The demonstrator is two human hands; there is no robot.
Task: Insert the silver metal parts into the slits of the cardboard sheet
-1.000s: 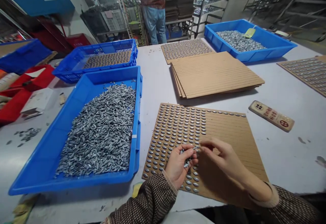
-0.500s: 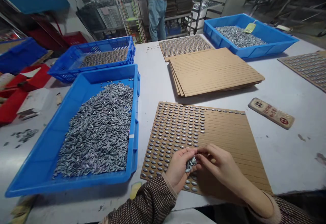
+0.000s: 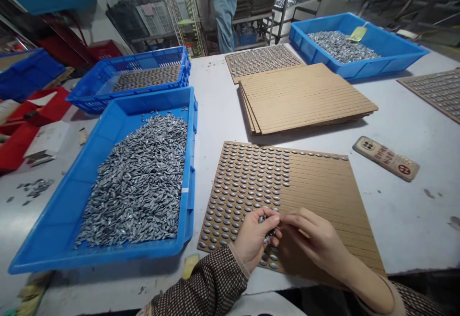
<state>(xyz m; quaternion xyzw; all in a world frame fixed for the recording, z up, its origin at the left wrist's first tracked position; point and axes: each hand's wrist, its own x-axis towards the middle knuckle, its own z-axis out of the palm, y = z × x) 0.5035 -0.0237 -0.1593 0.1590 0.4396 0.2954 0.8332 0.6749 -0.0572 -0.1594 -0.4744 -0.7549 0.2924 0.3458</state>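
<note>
A slotted cardboard sheet [image 3: 323, 196] lies in front of me, its left part filled with rows of small grey metal pieces. My left hand [image 3: 253, 239] is cupped over its near edge, shut on a small bunch of metal pieces [image 3: 268, 234]. My right hand [image 3: 316, 242] meets it, thumb and forefinger pinched at the bunch. To the left stands a blue tray [image 3: 89, 172] heaped with the same grey pieces [image 3: 140, 182].
A stack of bare slotted sheets [image 3: 305, 98] lies behind, a filled sheet [image 3: 260, 60] beyond it. Blue bins sit at back left [image 3: 143, 74] and back right [image 3: 359, 48]. A small printed card [image 3: 386, 158] rests at right. A person [image 3: 223, 5] stands at the far shelves.
My right hand has drawn in from above the sheet to my left hand, and its fingers now pinch at the bunch. The view has shifted slightly.
</note>
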